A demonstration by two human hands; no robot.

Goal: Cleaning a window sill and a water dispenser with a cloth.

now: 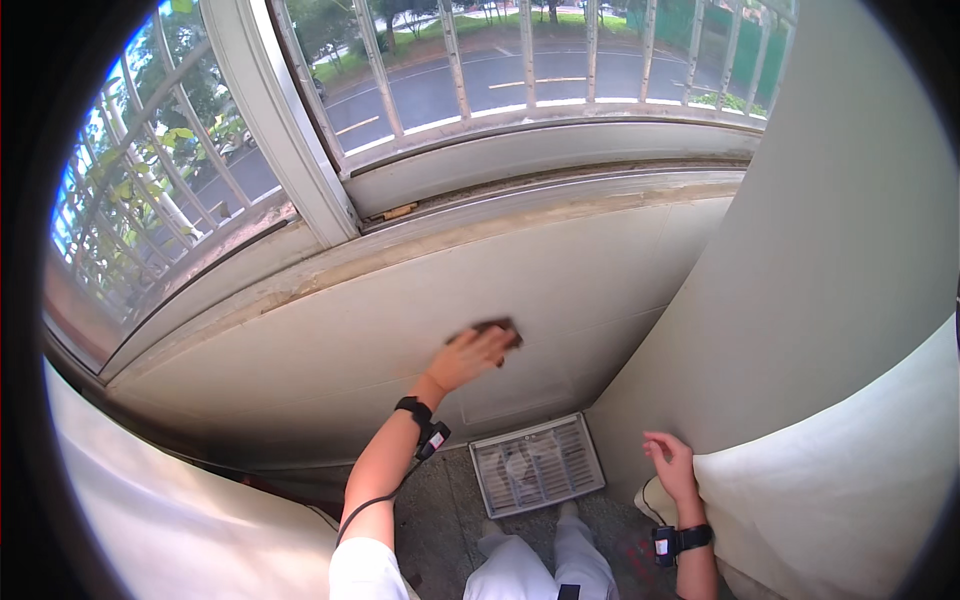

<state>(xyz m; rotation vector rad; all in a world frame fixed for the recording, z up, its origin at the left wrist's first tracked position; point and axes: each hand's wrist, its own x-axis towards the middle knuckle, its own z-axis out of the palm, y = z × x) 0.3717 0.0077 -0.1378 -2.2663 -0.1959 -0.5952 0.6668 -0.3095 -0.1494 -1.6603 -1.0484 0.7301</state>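
Note:
Flat against the pale tiled wall (420,300) below the window, my left hand (469,356) presses a dark brown cloth or pad (504,328); its exact kind is blurred. Part of it sticks out beyond my fingers. Lower right, my right hand (670,457) is raised beside the curtain-like white sheet (817,465), fingers loosely bent, holding nothing. Both wrists carry a black strap with a small device and a cable.
A framed louvred grille (536,465) sits on the grey floor (442,502) at the wall's foot, before my feet. Above runs a worn window ledge (420,259) with a sliding frame and metal bars outside. A grey panel (817,247) rises on the right; pale sheeting (187,510) lies left.

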